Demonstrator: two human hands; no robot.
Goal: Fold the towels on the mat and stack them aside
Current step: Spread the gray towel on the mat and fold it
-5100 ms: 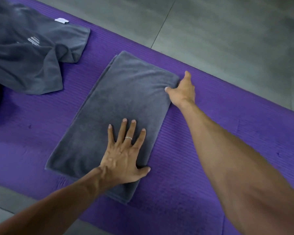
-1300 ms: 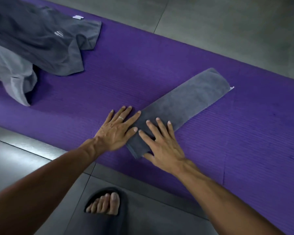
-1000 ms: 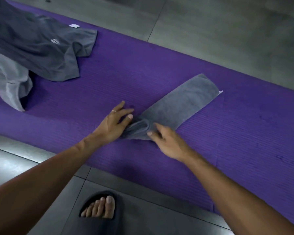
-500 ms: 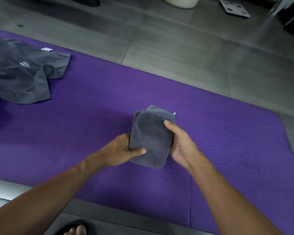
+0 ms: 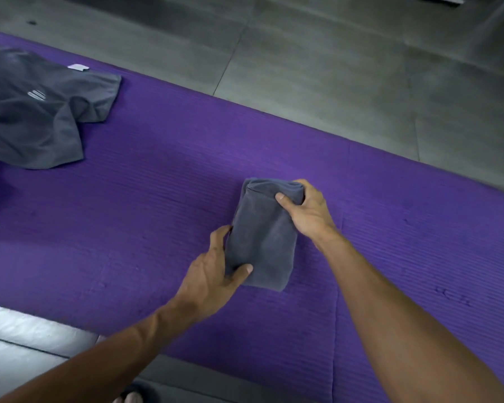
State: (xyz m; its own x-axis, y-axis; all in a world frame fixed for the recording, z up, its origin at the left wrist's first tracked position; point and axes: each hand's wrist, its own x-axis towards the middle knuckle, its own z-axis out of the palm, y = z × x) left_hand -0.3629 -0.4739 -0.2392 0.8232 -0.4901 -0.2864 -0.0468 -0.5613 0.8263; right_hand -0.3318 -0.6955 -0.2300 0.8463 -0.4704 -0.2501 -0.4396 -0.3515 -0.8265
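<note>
A small folded grey towel (image 5: 262, 237) is held over the middle of the purple mat (image 5: 157, 199). My left hand (image 5: 213, 274) grips its near left edge, thumb on top. My right hand (image 5: 306, 210) holds its far right corner, thumb pressed on the upper face. Whether the towel touches the mat I cannot tell. A pile of unfolded dark grey towels (image 5: 32, 112) lies at the mat's far left, with a white label at its top edge.
Grey floor tiles (image 5: 332, 68) run beyond the mat's far edge and along its near edge. The mat's rounded right corner is at the frame's right. My foot in a dark sandal (image 5: 134, 395) shows at the bottom edge.
The towel went from a long strip on the mat to a compact folded bundle held in both hands. In the last half second the bundle shifted slightly right and farther out.
</note>
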